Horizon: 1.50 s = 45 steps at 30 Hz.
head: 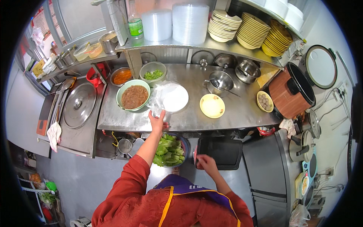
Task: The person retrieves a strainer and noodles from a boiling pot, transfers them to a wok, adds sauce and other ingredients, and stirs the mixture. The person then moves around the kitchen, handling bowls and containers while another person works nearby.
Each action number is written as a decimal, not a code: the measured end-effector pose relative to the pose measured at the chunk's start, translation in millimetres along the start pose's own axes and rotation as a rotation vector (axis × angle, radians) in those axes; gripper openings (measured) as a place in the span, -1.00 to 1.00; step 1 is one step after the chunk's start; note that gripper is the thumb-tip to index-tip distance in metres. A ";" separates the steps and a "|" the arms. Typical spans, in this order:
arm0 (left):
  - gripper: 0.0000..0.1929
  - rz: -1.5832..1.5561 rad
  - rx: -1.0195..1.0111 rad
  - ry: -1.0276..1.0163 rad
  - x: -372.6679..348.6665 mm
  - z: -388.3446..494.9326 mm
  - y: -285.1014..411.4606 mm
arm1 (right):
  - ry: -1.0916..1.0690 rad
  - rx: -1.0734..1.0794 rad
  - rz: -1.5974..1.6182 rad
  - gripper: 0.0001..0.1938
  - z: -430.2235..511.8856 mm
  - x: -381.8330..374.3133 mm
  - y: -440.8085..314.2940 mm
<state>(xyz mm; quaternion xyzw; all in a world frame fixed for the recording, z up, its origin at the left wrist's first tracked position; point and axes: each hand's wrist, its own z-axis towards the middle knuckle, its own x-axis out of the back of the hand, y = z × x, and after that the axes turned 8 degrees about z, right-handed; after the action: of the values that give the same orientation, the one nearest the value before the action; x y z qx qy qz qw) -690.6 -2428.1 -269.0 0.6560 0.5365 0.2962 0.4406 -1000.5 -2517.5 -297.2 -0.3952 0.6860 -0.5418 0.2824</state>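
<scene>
My left hand reaches over the front edge of the steel counter, fingers apart and nothing in them. Just beyond its fingertips lie a white round dish or lid and crumpled clear plastic film. A green bowl of brown shredded food stands to their left, with a tub of chopped greens behind. Low on the right, my right hand is beside a black lidded bin; its fingers are curled and blurred, so a grip cannot be made out. Between my arms sits a basin of lettuce leaves.
On the counter are a yellow bowl, a steel pot with a ladle, and a bowl of meatballs beside a wood-patterned cooker. Stacked bowls and plastic containers fill the shelf above. A large lid lies left.
</scene>
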 end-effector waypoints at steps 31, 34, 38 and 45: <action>-0.45 -0.557 -0.069 0.082 127.6 -134.5 -61.6 | -0.572 0.436 -0.641 -0.77 60.5 49.2 -129.3; -0.63 -0.670 -0.089 0.307 190.0 -187.9 -88.8 | -0.658 0.451 -0.619 -0.76 37.1 40.5 -132.7; -0.75 -0.758 -0.188 0.583 272.0 -269.2 -144.6 | -0.761 0.514 -0.622 -0.78 8.8 -0.2 -126.6; -0.71 -1.043 -0.465 1.070 392.6 -442.2 -257.8 | -1.173 0.539 -0.702 -0.83 -57.3 -183.3 -76.3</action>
<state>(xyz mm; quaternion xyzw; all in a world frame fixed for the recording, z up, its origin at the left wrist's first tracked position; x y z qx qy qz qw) -1088.0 -1924.9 -340.1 -0.0219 0.8390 0.4319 0.3303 -932.3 -2339.9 -216.4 -0.7335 0.0979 -0.4496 0.5003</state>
